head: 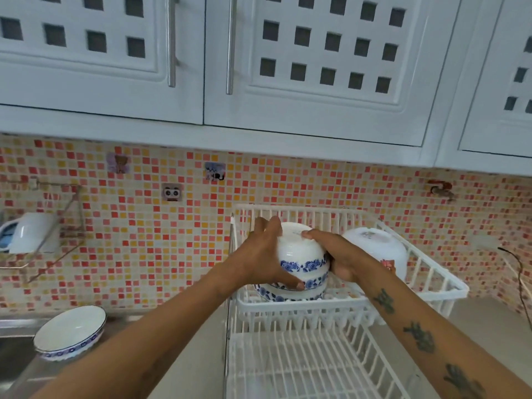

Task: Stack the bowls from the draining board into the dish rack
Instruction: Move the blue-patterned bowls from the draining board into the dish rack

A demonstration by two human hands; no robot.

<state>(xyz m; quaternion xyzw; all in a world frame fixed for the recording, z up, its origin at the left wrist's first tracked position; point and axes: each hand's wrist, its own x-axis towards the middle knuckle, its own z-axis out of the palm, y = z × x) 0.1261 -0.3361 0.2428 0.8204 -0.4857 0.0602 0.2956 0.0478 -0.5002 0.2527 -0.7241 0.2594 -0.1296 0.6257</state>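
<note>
An upside-down white bowl with a blue flower band (299, 250) tops a stack of like bowls (290, 293) in the white dish rack (440, 286). My left hand (264, 254) grips the top bowl's left side, thumb low on the stack. On the right side my right hand (336, 251) presses the bowl, fingers over its base. Another white bowl with a red pattern (380, 249) lies inverted to the right inside the rack. One shallow blue-rimmed bowl (70, 332) sits upright on the draining board at lower left.
White wall cupboards (259, 67) hang close overhead. A mosaic tile wall (172, 240) stands behind. A wire wall shelf holding a white cup (31, 233) is at the far left. A black cable (518, 272) hangs at the right. The rack's lower tier (302, 364) extends toward me.
</note>
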